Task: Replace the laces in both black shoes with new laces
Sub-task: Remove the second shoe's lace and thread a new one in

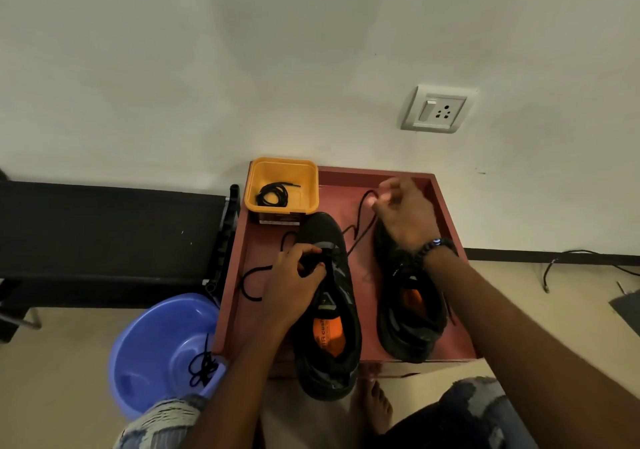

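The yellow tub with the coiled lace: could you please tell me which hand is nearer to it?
Left, though only narrowly. The left hand grips the lace at the near shoe, just below the yellow tub. The right hand pinches a lace off to the tub's right.

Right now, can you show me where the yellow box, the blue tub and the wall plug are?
Yellow box (311,185): head view, on its right inner wall.
Blue tub (152,330): head view, on its bare inside wall.
Wall plug (437,109): head view, on the white faceplate's middle.
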`<action>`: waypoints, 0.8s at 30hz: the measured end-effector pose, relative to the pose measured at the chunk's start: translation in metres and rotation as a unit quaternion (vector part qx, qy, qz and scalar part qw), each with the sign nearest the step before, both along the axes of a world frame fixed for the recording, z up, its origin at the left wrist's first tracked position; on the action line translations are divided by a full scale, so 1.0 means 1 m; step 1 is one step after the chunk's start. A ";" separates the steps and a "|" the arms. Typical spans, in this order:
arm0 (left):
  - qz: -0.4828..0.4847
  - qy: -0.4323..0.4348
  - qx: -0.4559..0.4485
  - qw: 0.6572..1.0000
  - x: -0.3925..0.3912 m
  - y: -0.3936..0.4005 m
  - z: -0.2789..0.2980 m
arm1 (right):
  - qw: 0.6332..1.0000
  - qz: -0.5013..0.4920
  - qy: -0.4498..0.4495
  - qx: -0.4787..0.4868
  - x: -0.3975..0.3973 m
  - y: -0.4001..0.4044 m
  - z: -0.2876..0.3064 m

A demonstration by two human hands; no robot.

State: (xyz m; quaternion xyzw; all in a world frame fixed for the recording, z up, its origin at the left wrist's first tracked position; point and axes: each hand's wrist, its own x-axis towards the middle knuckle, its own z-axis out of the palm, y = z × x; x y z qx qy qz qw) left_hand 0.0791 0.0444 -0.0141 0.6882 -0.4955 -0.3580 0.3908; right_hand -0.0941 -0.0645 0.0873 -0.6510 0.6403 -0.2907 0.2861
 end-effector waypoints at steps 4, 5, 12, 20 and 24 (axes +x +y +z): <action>-0.001 0.006 0.001 1.000 0.000 -0.002 0.000 | 0.986 0.095 0.043 0.133 0.007 0.031 -0.037; 0.000 0.007 -0.003 1.000 0.000 -0.002 0.000 | 0.980 0.108 0.039 0.162 0.009 0.039 -0.047; -0.001 -0.003 -0.001 1.000 0.002 -0.001 -0.003 | 0.987 0.012 -0.076 0.140 0.018 0.032 -0.048; 0.010 0.053 0.006 0.999 0.004 -0.007 -0.007 | 0.990 0.074 0.068 0.101 -0.012 -0.016 -0.003; 0.049 0.096 0.025 0.994 0.006 -0.008 -0.003 | 0.961 0.172 0.214 0.026 0.003 0.015 -0.028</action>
